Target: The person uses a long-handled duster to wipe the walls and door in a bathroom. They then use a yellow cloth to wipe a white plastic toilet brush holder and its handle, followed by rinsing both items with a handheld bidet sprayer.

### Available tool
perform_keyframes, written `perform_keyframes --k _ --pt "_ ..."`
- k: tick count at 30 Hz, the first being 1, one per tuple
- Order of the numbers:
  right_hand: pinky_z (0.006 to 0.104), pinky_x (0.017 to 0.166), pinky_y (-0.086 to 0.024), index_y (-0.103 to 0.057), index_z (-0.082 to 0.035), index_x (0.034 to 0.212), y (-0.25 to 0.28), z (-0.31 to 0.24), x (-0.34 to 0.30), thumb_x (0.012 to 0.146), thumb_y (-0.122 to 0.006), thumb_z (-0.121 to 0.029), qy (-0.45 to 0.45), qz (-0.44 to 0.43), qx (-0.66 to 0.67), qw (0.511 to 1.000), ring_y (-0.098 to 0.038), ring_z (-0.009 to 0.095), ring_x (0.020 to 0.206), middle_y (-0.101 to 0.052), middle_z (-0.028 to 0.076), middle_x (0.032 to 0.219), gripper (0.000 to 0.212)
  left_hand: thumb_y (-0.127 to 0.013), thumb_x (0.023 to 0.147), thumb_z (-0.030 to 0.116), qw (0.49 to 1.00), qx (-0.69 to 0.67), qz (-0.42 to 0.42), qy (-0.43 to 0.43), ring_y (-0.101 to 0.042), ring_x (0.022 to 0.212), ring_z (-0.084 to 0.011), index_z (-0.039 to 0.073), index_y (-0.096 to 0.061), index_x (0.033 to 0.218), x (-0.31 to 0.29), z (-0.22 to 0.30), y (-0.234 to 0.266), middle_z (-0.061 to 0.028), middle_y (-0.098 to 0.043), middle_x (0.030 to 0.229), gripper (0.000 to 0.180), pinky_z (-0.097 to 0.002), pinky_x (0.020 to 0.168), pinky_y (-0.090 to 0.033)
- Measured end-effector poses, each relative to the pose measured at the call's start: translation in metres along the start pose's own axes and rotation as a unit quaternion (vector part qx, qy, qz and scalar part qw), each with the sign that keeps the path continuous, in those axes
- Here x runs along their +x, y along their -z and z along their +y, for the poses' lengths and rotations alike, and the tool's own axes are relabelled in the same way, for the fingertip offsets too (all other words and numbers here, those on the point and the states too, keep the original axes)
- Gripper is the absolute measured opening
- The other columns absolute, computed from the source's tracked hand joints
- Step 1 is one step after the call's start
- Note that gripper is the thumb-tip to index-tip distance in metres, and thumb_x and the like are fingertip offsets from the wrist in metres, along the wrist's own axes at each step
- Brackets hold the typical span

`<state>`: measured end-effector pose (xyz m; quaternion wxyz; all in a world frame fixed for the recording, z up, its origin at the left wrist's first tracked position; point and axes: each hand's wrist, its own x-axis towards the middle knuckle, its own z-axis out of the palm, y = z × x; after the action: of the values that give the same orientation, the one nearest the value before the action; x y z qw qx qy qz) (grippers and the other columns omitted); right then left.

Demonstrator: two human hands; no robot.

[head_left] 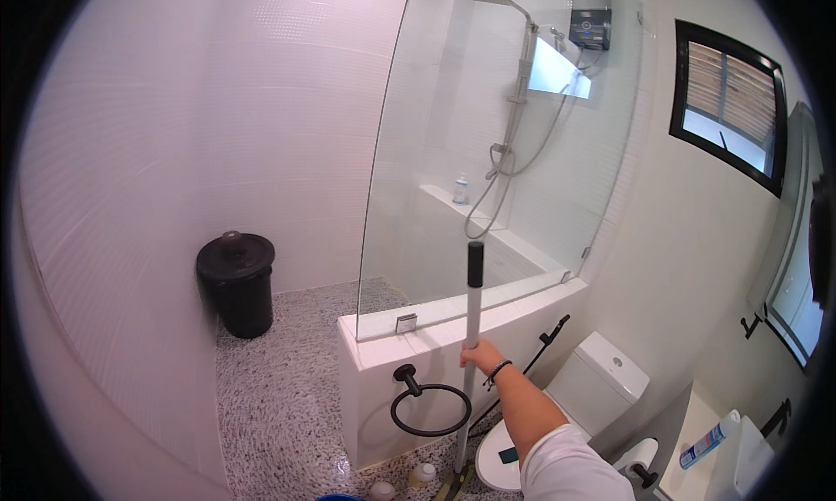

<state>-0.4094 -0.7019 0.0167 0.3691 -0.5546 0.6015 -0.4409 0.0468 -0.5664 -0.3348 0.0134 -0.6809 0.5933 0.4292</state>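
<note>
One pole (474, 314), grey with a black top grip, stands nearly upright on your side of the low wall (374, 414), its lower end down by the floor (279, 405). Your right hand (482, 356) is closed around the shaft below that grip; your left hand is out of view, so you cannot tell its state from here. The step in hand looks like holding and steadying the pole. Moving it from here would call for a firm grip and care at both ends: the black ring (431, 433) is just beside the shaft on its left, and the glass (435, 240) rises behind the top. Low down, two bottles, one pale (424, 475) and one partly cut off (381, 490), sit near the pole's foot, whose shape is too cropped to make out. To your right is the toilet (610, 370), lid down, then a paper roll (640, 456) and a bench (690, 431) with a blue-and-white can (710, 440). Farther off to the left, a black lidded bin (244, 301) stands by the tiled wall.
</note>
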Motion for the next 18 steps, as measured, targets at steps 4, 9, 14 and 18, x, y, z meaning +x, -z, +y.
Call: perform_keyframes --k 4,9,14,18 --pt "0.0294 0.064 -0.044 -0.054 0.001 0.081 -0.006 0.028 0.025 0.061 -0.06 -0.015 -0.007 -0.05 -0.131 0.99 -0.056 0.019 0.069 -0.058 0.01 0.07 0.026 -0.053 0.073 0.033 0.999 -0.016 0.017 0.023 -0.042 0.107 -0.0363 -0.007 -0.039 0.112 -0.017 0.012 -0.008 -0.0274 -0.043 0.113 0.058 -0.0379 0.089 -0.035" --pt "0.0317 0.07 -0.043 -0.054 0.0 0.092 -0.025 0.023 0.047 0.062 -0.063 -0.022 0.028 -0.104 -0.21 0.972 -0.056 0.022 0.077 -0.059 0.013 0.082 0.038 -0.053 0.073 0.032 0.996 -0.035 0.041 0.068 -0.042 0.106 -0.0359 -0.007 -0.04 0.112 -0.041 0.02 -0.018 -0.0268 -0.044 0.112 0.057 -0.0378 0.089 -0.035" --pt "0.032 0.073 -0.043 -0.052 0.001 0.096 -0.05 0.016 0.053 0.063 -0.067 -0.027 0.057 -0.157 -0.262 0.95 -0.056 0.024 0.08 -0.058 0.015 0.086 0.046 -0.053 0.072 0.032 0.99 -0.054 0.059 0.113 -0.043 0.106 -0.0355 -0.006 -0.041 0.112 -0.062 0.019 -0.032 -0.0262 -0.044 0.112 0.056 -0.0376 0.088 -0.036" --pt "0.0283 0.058 -0.044 -0.049 -0.002 0.1 -0.06 0.024 0.057 0.067 -0.067 -0.023 0.079 -0.186 -0.242 0.949 -0.053 0.015 0.068 -0.056 0.008 0.078 0.044 -0.053 0.072 0.031 0.987 -0.064 0.071 0.133 -0.043 0.106 -0.0352 -0.006 -0.041 0.112 -0.074 0.02 -0.039 -0.0258 -0.045 0.112 0.056 -0.0375 0.088 -0.036"
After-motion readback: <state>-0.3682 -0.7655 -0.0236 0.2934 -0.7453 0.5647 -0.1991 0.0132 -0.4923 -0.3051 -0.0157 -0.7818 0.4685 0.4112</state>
